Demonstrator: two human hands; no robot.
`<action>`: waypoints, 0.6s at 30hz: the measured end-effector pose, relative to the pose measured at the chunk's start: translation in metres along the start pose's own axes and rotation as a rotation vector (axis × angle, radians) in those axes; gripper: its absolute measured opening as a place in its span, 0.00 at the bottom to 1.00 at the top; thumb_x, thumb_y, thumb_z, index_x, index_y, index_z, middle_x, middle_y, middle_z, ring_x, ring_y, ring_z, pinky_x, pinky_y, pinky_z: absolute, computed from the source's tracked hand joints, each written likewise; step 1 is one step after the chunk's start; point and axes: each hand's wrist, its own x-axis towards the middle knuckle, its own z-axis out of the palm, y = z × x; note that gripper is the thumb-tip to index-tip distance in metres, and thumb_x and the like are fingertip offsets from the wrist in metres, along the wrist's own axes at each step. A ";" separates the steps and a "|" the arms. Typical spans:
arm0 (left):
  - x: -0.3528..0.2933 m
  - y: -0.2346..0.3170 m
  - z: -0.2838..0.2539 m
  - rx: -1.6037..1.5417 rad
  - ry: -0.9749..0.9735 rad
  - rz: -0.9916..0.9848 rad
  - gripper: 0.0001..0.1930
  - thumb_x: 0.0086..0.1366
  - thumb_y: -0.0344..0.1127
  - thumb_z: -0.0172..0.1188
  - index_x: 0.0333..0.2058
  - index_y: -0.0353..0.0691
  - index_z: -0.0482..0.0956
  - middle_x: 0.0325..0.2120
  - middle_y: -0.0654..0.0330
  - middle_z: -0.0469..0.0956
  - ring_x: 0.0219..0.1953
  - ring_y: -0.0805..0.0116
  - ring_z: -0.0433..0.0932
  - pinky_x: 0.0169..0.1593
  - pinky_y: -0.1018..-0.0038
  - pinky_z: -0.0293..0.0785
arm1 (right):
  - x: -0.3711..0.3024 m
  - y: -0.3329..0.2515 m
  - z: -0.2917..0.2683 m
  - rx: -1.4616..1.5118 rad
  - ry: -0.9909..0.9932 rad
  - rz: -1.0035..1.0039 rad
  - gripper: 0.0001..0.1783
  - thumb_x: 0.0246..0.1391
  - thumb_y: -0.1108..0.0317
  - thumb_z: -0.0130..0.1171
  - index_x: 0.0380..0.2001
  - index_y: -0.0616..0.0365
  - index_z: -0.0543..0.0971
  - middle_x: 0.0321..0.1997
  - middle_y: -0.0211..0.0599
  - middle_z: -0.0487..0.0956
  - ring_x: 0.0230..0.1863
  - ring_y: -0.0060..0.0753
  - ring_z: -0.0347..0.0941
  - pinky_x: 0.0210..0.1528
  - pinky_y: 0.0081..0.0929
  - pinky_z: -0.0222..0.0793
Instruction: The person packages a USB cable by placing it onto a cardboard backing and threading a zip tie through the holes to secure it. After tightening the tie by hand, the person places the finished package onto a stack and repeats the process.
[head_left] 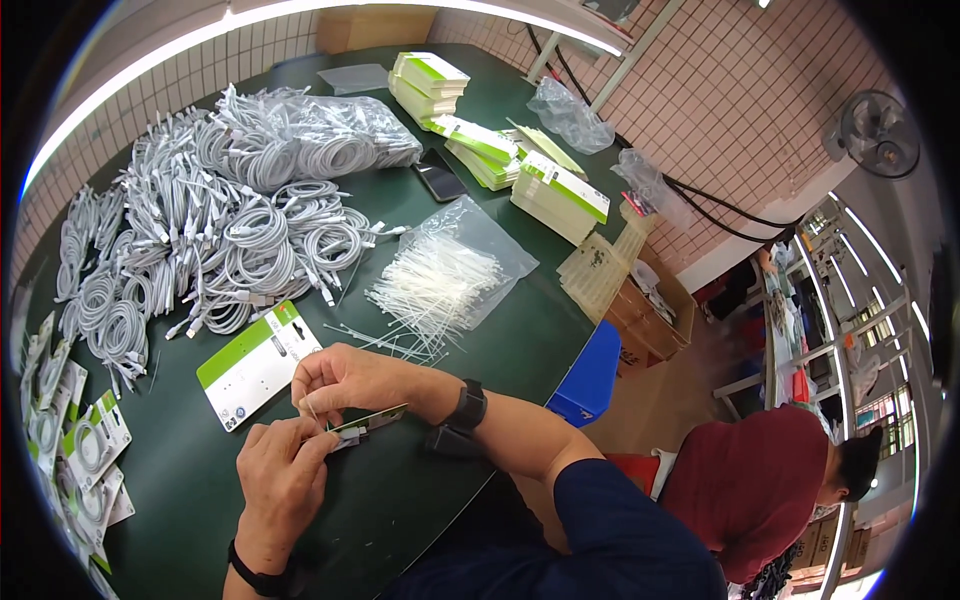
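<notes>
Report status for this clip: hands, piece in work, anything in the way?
Left hand pinching tilted card; right hand fingertips close by. Grey connector alongside card. Flat card, loose zip ties just beyond; no visible obstruction.

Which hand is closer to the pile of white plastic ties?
Right. In the picture, the right hand is below-left of the white ties; the left hand is lower, farther off.

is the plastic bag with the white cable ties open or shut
Open: loose white cable ties spill out past the near end of the clear bag onto the green table.
</notes>
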 end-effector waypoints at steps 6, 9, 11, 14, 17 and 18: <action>-0.001 -0.008 0.001 0.012 0.019 0.006 0.16 0.43 0.20 0.64 0.33 0.43 0.80 0.29 0.64 0.77 0.30 0.64 0.77 0.32 0.68 0.68 | -0.002 -0.006 -0.001 0.035 0.022 0.060 0.09 0.60 0.71 0.57 0.39 0.66 0.79 0.32 0.33 0.82 0.32 0.20 0.77 0.34 0.18 0.73; 0.001 -0.013 0.000 0.030 0.049 0.011 0.16 0.43 0.20 0.64 0.33 0.43 0.80 0.29 0.64 0.78 0.30 0.64 0.77 0.32 0.69 0.67 | 0.001 -0.008 -0.003 0.009 0.019 0.050 0.08 0.59 0.71 0.58 0.37 0.66 0.80 0.32 0.32 0.82 0.31 0.20 0.76 0.34 0.17 0.72; 0.002 -0.012 -0.002 0.029 0.039 0.009 0.15 0.43 0.20 0.64 0.33 0.43 0.80 0.29 0.65 0.78 0.30 0.64 0.77 0.32 0.69 0.68 | 0.003 -0.010 -0.004 -0.031 0.003 0.033 0.07 0.58 0.71 0.59 0.35 0.65 0.81 0.32 0.31 0.82 0.31 0.18 0.75 0.34 0.17 0.72; 0.011 -0.006 -0.011 0.074 0.032 0.033 0.15 0.44 0.20 0.63 0.32 0.44 0.80 0.30 0.65 0.78 0.30 0.64 0.77 0.32 0.68 0.68 | -0.002 -0.016 -0.008 -0.165 -0.009 0.091 0.07 0.57 0.70 0.60 0.33 0.64 0.81 0.30 0.29 0.81 0.30 0.16 0.74 0.34 0.17 0.71; 0.008 -0.007 -0.003 -0.005 0.009 0.041 0.14 0.45 0.22 0.63 0.32 0.46 0.81 0.30 0.66 0.79 0.30 0.65 0.78 0.32 0.68 0.69 | -0.004 -0.013 -0.008 -0.274 -0.031 0.012 0.07 0.56 0.69 0.62 0.32 0.63 0.80 0.27 0.26 0.79 0.29 0.14 0.71 0.32 0.18 0.68; 0.004 -0.007 -0.001 -0.009 0.010 0.031 0.14 0.45 0.22 0.63 0.32 0.46 0.81 0.30 0.66 0.79 0.31 0.65 0.78 0.33 0.68 0.69 | -0.005 -0.011 -0.009 -0.266 -0.046 0.025 0.08 0.55 0.68 0.62 0.31 0.62 0.79 0.27 0.26 0.79 0.28 0.14 0.70 0.31 0.18 0.68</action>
